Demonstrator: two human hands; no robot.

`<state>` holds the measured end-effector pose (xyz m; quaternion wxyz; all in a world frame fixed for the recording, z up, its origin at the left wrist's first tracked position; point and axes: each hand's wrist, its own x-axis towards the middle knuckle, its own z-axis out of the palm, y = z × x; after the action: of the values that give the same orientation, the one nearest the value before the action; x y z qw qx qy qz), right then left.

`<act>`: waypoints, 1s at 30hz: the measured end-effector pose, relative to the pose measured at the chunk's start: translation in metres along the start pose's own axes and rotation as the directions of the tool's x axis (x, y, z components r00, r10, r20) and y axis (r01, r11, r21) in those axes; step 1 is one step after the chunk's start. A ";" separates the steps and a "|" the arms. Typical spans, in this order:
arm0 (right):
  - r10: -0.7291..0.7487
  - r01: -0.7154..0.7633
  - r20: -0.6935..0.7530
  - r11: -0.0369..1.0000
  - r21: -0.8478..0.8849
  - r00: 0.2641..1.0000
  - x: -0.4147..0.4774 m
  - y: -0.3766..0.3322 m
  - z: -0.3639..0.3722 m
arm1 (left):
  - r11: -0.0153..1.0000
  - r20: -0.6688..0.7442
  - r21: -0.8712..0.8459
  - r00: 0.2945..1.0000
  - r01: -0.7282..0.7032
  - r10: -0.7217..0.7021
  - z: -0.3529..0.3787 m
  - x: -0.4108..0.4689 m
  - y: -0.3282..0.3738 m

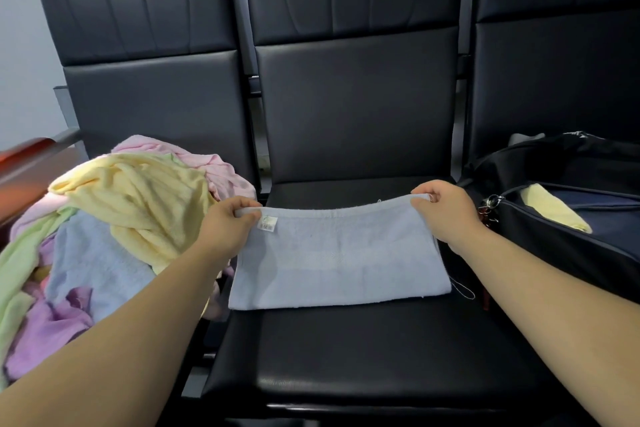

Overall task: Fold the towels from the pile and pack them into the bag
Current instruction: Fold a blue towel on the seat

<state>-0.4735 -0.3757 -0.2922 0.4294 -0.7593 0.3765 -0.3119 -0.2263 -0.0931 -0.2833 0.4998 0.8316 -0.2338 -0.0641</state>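
Observation:
A light blue towel (339, 260) lies folded over on the middle black seat (363, 350), a small label near its far left corner. My left hand (230, 222) pinches that far left corner. My right hand (441, 208) pinches the far right corner, and the far edge is lifted slightly between them. On the left seat sits the pile of towels (104, 236), yellow, pink, green, blue and purple. A dark open bag (571, 218) rests on the right seat, with a yellow towel (554, 211) showing inside.
Three black padded chairs stand in a row with tall backrests (353, 97). A red-brown armrest (24, 159) is at the far left. Keys (488, 208) hang at the bag's near corner. A loose thread (462, 289) trails from the towel's near right corner.

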 end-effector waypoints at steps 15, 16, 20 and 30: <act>-0.041 0.354 0.525 0.782 -0.514 0.850 0.007 0.031 0.028 | 0.801 0.565 0.432 0.817 -0.413 0.117 0.084 -0.045 0.009; -0.027 0.379 0.547 0.748 -0.544 0.837 0.005 0.032 0.026 | 0.764 0.589 0.467 0.801 -0.445 0.107 0.088 -0.049 0.010; 0.012 0.428 0.556 0.626 -0.652 0.831 -0.015 0.023 0.011 | 0.669 0.628 0.553 0.776 -0.497 0.057 0.094 -0.051 0.017; -0.064 0.463 0.697 0.790 -0.402 0.714 -0.092 0.017 -0.017 | 0.678 0.425 0.676 0.904 -0.290 -0.038 0.114 -0.050 0.032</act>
<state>-0.5402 -0.3117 -0.3133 0.2438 -0.9563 0.1583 0.0331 -0.3194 -0.1740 -0.3180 0.0735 0.9096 -0.3962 -0.1017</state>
